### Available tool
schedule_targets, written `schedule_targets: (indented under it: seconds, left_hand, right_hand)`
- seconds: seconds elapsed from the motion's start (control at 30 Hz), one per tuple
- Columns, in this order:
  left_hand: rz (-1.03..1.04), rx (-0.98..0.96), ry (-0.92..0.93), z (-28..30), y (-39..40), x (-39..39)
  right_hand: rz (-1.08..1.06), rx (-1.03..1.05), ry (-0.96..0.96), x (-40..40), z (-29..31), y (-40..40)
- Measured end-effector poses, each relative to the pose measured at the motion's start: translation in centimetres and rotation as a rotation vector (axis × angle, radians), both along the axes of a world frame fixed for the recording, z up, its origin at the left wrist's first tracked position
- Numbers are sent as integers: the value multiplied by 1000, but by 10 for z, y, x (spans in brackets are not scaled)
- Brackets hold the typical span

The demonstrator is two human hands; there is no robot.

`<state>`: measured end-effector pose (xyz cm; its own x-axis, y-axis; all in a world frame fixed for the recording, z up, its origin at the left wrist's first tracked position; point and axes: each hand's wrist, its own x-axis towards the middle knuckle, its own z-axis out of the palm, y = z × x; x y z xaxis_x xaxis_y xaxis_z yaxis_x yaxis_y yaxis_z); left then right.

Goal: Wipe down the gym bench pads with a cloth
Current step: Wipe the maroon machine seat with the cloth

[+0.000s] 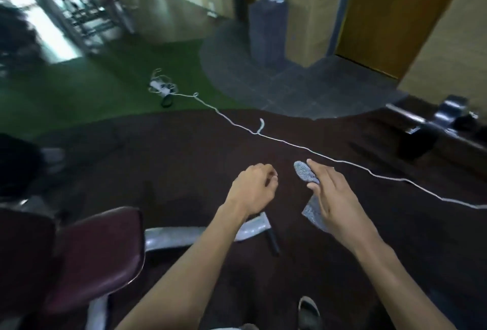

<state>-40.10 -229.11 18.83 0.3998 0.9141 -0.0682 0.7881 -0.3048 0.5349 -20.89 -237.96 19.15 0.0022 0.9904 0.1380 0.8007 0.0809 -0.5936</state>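
Note:
A grey-blue cloth [305, 172] hangs from my right hand [330, 197], which pinches it between thumb and fingers above the dark floor. My left hand [254, 190] hovers just to the left of the cloth with its fingers loosely curled and nothing in it. The maroon bench pad [92, 258] sits at the lower left on a white metal frame [168, 237]. A second maroon pad [21, 256] lies at the far left edge. Neither hand touches the pads.
A white cable [290, 143] runs across the dark floor from a power strip [160, 87] on the green turf. Dark gym equipment [434, 129] stands at the right. A grey pedestal [268, 29] with bottles stands by the far wall. My shoe [308, 314] shows below.

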Motion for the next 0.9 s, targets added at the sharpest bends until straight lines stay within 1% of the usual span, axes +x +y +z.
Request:
schedule_targets:
  seconds: [0.17, 0.3, 0.4, 0.53, 0.7, 0.8, 0.9]
  left_hand:
    - [361, -27, -79, 2, 3, -34]
    - [637, -19, -104, 0, -3, -82]
    - [816, 4, -119, 1, -3, -122]
    - [1000, 0, -109, 1, 1, -183]
    - [1216, -9, -173, -8, 5, -267]
    - [1323, -46, -199, -9, 2, -306]
    - [1421, -41, -225, -14, -2, -337]
  right_hand:
    - [358, -17, -11, -14, 6, 78]
    - [613, -46, 4, -59, 6, 137]
    - [778, -28, 33, -112, 4, 173]
    - [984, -9, 10, -198, -3, 209]
    - [1167, 19, -33, -311, -8, 243]
    - [1274, 19, -30, -370, -7, 257]
    - [1375, 25, -26, -421, -9, 268]
